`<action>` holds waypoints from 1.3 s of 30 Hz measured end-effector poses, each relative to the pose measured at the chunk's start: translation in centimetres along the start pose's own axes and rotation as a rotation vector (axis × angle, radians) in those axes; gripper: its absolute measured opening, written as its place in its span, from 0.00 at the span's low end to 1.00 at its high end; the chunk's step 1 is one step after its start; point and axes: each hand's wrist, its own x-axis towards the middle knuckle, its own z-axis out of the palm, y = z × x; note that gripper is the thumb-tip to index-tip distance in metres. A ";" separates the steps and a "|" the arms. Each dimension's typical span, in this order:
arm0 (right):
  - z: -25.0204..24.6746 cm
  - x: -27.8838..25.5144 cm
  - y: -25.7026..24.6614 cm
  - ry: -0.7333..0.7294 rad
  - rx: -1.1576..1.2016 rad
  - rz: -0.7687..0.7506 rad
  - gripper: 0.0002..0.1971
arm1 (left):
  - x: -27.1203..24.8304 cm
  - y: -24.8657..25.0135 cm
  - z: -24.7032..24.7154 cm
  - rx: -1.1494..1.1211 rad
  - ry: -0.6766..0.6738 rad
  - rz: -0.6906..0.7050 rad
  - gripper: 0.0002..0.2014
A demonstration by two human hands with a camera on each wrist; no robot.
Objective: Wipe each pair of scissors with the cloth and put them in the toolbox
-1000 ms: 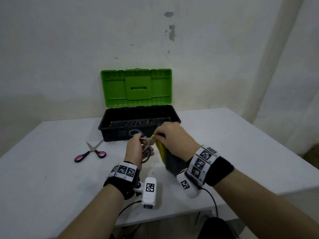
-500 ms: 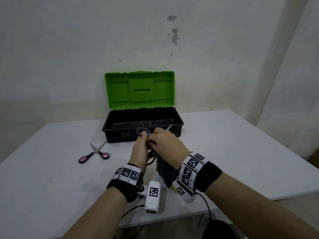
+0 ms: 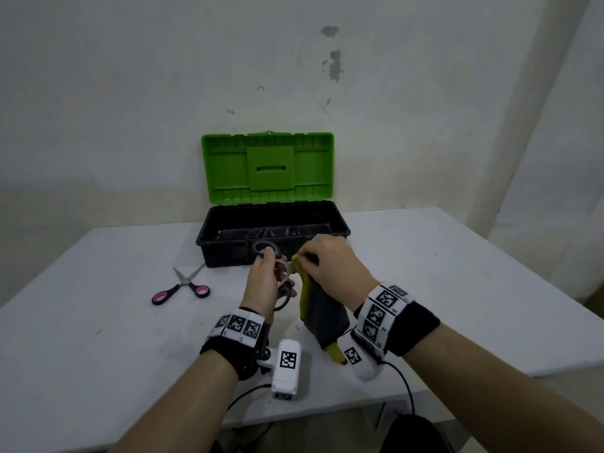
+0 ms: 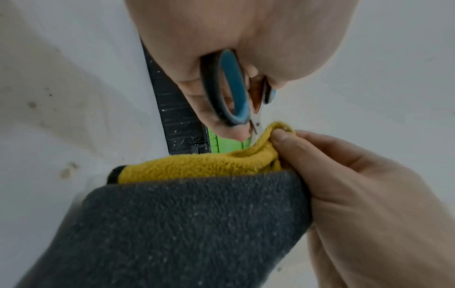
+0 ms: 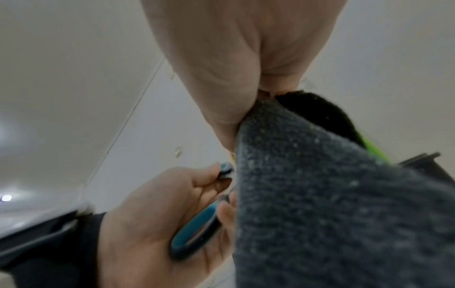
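The left hand [image 3: 265, 282] gripped the blue-handled scissors [image 4: 229, 91] by their loops, fingers curled through and around them, holding the pair in the air just in front of the toolbox [image 3: 273, 235]. From that grip the blades ran toward the right hand [image 3: 330, 266], which pinched the cloth [image 4: 197, 214] around the metal near the pivot, thumb and fingers pressed together with the yellow fold between them; how far the blades reached inside the cloth could not be told. The cloth's grey side hung down from the pinch, nearer the person than the toolbox. To wipe well, the judgement was that the pinch should travel from pivot to tip along the flats, away from the handle hand, with the blades kept together so no edge met a fingertip through the fabric; a fresh part of the cloth for the other side would help. The left hand needed to stay firm so the pair did not twist. The toolbox stood open on the white table [image 3: 457, 273], its green lid [image 3: 268, 168] upright behind it, so the drop-in was only a short reach forward. To the left of the toolbox lay the pink-handled scissors [image 3: 183, 287], blades slightly apart, seemingly the next to clean.
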 end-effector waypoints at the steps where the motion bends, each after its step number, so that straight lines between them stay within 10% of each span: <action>1: 0.0 0.1 0.2 0.021 0.011 0.006 0.09 | 0.0 0.0 0.1 0.001 -0.004 -0.006 0.18; 18: 0.6 -1.1 -0.6 -0.285 -0.009 -0.267 0.08 | 0.2 0.1 0.4 0.005 0.013 -0.058 0.17; 28: -0.1 0.2 2.3 0.027 -0.011 -0.025 0.10 | 0.4 -0.5 0.2 -0.012 0.028 -0.022 0.19; 39: 1.3 -0.4 3.1 -0.019 -0.026 0.006 0.10 | 1.3 -0.2 0.6 -0.028 0.056 0.052 0.19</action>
